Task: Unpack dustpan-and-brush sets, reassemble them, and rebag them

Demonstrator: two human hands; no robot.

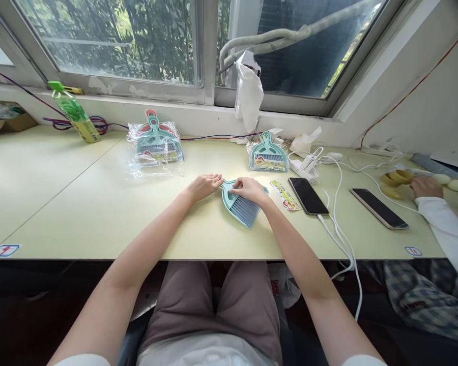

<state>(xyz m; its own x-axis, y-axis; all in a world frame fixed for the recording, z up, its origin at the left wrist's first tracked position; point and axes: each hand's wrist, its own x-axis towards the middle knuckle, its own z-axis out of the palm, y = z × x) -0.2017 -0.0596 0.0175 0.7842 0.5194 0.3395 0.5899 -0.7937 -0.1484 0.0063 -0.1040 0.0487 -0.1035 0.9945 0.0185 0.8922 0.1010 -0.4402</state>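
A light teal mini dustpan [226, 199] with a grey-bristled brush [244, 209] nested in it lies at an angle on the table in front of me. My left hand [205, 187] is at its handle end, fingers fairly straight and together over the handle; the thumb is hidden. With bent fingers, my right hand [251, 189] pinches the upper part of the brush, covering some of it and the pan. A yellow printed label card [285, 195] lies just right of the set.
Bagged dustpan sets [158, 142] lie at the back left, another bagged set [269, 154] behind my hands. Rightward are a black phone [308, 196], a second phone [379, 209], white cables [341, 229] and a power strip [304, 170]. A co-worker's hand [426, 187] touches yellowish pieces. A green bottle [76, 113] stands left.
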